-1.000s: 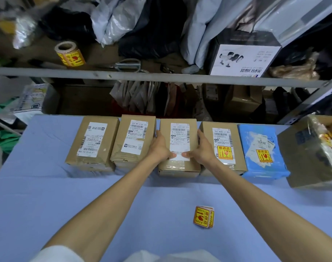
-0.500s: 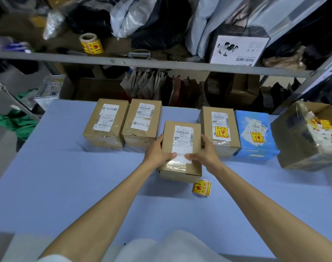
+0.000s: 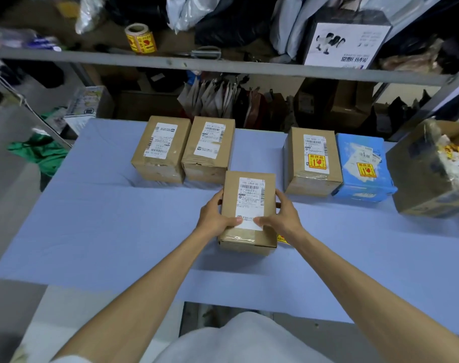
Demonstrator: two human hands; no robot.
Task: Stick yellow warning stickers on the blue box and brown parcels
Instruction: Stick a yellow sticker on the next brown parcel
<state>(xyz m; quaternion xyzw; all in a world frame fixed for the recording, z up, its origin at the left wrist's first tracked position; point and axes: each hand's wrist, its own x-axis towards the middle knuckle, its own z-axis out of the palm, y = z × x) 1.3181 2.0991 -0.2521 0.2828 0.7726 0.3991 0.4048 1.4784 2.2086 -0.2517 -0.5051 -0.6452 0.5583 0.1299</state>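
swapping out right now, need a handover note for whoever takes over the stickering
Left hand and right hand both grip the middle brown parcel, nearer than the row, unstickered.
Done: blue box and stickered brown parcel beside it each carry a yellow sticker.
Left: the held parcel and two bare brown parcels far left.
Loose stickers peek out at its right edge.
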